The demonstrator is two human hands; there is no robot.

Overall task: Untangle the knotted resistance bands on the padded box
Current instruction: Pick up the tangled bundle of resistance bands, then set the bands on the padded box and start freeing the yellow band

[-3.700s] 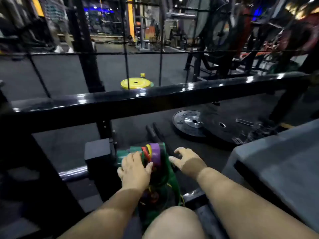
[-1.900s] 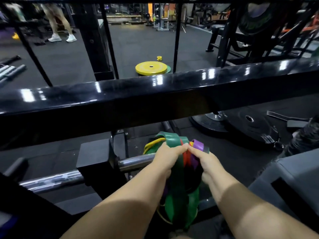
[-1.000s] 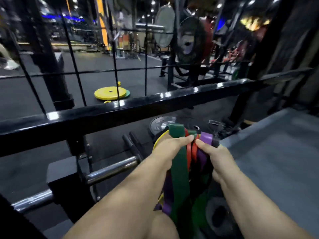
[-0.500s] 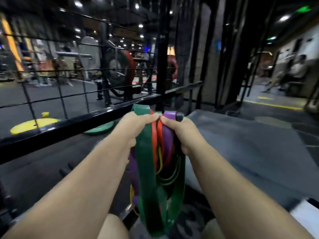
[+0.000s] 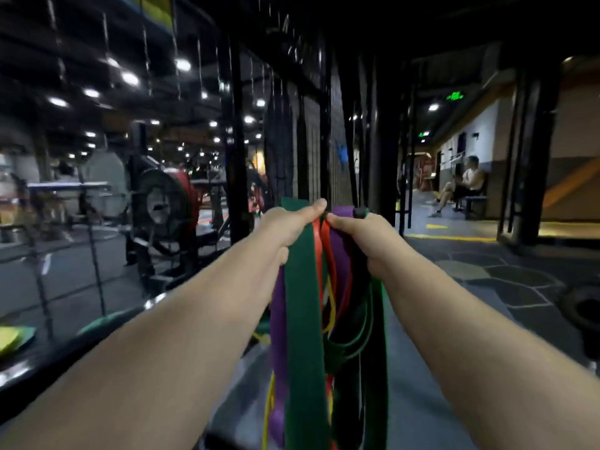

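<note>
Behind, a dim gym is seen. The resistance bands [image 5: 303, 303], clenched by the left hand [image 5: 289, 226] and right hand [image 5: 368, 237], are hung toward 6 o'clock above the padded box [image 5: 412, 381], judged not yet untangled.

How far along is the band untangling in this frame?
Done: the bands are lifted as one bundle. In hand: left hand and right hand grip its top, loops hanging. Left: everything else; green, purple, red and yellow bands hang intertwined, none separated.
</note>
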